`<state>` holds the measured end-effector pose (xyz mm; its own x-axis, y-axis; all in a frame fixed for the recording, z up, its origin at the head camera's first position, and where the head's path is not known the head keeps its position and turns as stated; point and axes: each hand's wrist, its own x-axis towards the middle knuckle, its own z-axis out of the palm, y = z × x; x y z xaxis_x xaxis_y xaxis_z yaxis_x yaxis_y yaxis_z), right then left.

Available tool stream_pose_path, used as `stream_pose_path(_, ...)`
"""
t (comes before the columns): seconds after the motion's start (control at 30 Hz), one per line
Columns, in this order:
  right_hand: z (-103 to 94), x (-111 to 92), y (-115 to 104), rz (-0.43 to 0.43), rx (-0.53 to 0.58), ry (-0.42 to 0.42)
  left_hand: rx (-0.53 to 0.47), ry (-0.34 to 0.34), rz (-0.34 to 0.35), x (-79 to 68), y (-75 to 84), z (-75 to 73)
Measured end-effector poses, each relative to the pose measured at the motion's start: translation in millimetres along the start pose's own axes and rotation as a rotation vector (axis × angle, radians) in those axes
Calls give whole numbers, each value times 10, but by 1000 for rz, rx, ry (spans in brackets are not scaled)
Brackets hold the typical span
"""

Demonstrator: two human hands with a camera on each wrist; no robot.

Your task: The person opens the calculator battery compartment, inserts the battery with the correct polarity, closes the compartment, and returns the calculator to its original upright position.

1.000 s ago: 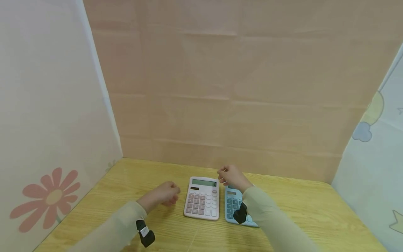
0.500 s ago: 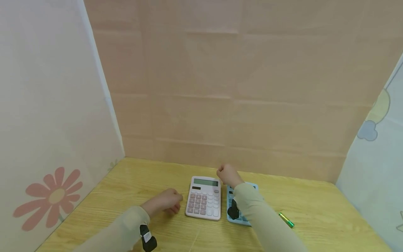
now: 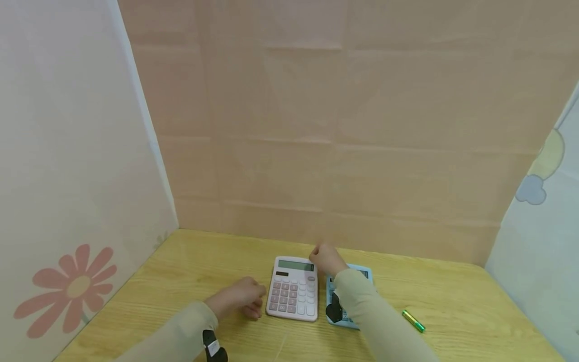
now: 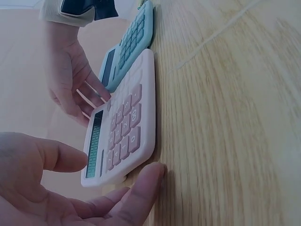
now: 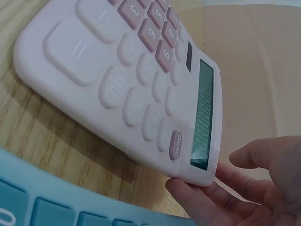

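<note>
A pink calculator (image 3: 293, 288) lies on the wooden table, its display at the far end. At its left side is my left hand (image 3: 242, 297); in the left wrist view the thumb is near the display and the fingers lie along the left edge, apart from the thumb. My right hand (image 3: 327, 260) is at the far right corner. Its fingertips touch that corner from the side and below in the right wrist view, while the thumb stands off it. A blue calculator (image 3: 348, 322) lies just to the right, partly hidden by my right forearm.
A green and gold battery-like cylinder (image 3: 413, 321) lies on the table (image 3: 470, 306) to the right of my right forearm. A beige backdrop (image 3: 334, 151) rises behind the table's far edge, with patterned white sheets on both sides.
My left hand has moved slightly right, up to the pink calculator. My right hand has lowered to its far corner. The green cylinder has come into view beside my right forearm.
</note>
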<state>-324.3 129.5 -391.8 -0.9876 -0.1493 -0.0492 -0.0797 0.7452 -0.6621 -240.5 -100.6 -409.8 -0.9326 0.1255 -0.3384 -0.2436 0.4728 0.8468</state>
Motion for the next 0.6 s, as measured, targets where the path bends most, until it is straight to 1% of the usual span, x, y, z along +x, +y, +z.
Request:
stream_pose_path(0.17,8,-53,-42,37,-45,-9,-66,-21,14,1,-13,56)
stream_pose_path(0.33,13,-72,-63,85,-78,-25,-81,-46,-5,3,-4,92)
stream_pose_path(0.4,15,-69,-63,113,-65,-34,-84,-60,-14,2,5,98)
stream_pose_path(0.5,17,-53,-58,147,-34,-44,-123,-69,-19,-2,15,120)
stream_pose_path(0.6,15,-38,-58,159,-23,-43,-167,-60,-24,-6,27,144)
